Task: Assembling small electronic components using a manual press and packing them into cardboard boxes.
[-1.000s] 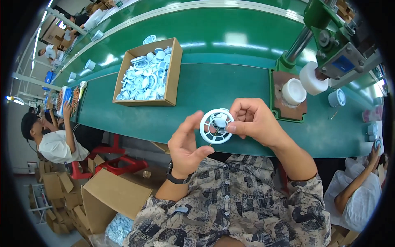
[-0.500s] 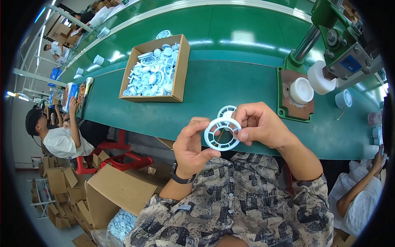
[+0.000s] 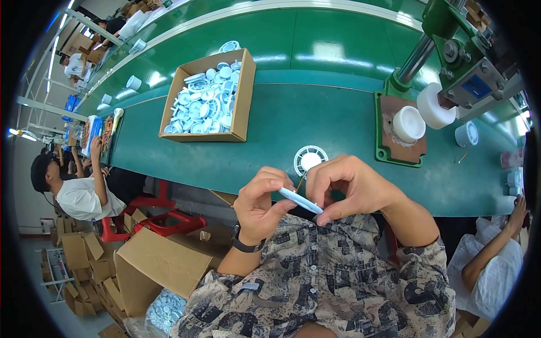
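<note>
Between my two hands is a light blue spoked plastic ring [image 3: 301,201], tilted so that its edge faces me. My left hand [image 3: 258,207] pinches one end of it between thumb and fingers. The other end is gripped by the thumb and fingers of my right hand [image 3: 360,188]. A thin brownish strand [image 3: 301,181] sticks up behind the ring; what it joins is hidden. Just beyond my fingers, a second round spoked piece [image 3: 310,161] with a white centre lies flat on the green table.
A cardboard box [image 3: 243,107] full of light blue plastic parts stands at the far left. To the right is a green press [image 3: 401,127] with a white round block on its base. Light blue cups [image 3: 466,135] stand beyond it. A co-worker [image 3: 84,194] sits at left.
The ring has turned from facing me with its open spokes to nearly edge-on. My right hand has moved slightly down, uncovering more of the round piece on the table.
</note>
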Tool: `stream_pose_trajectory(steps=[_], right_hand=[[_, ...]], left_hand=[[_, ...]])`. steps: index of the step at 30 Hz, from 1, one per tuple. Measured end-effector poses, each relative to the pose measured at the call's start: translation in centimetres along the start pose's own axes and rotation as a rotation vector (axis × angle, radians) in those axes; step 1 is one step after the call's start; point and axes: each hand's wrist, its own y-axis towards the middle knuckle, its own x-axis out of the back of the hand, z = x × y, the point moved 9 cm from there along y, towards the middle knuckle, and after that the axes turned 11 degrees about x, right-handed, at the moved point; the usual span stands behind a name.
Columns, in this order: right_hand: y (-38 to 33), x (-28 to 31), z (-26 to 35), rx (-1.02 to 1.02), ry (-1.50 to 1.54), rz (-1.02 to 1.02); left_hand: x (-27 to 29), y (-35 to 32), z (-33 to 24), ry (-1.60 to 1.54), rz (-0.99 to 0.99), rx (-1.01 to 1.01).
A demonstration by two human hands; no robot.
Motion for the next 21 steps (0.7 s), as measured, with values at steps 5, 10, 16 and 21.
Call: stream_pose_trajectory(steps=[5, 10, 16, 21], right_hand=[[0.1, 0.2, -0.2, -0.026, 0.079, -0.061], [0.4, 0.9, 0.2, 0.048, 0.199, -0.161], [0.3, 0.9, 0.4, 0.075, 0.210, -0.132], [0.6, 0.8, 2.8, 0.265, -0.477, -0.163]], left_hand=[[0.0, -0.9, 2.1, -0.033, -0.037, 0.256], [-0.8, -1.6, 4.1, -0.419, -0.083, 0.565], [-0.9, -1.9, 4.5, -0.604, -0.030, 0.622], [0.6, -1.5, 2.7, -0.144, -0.266, 0.534]])
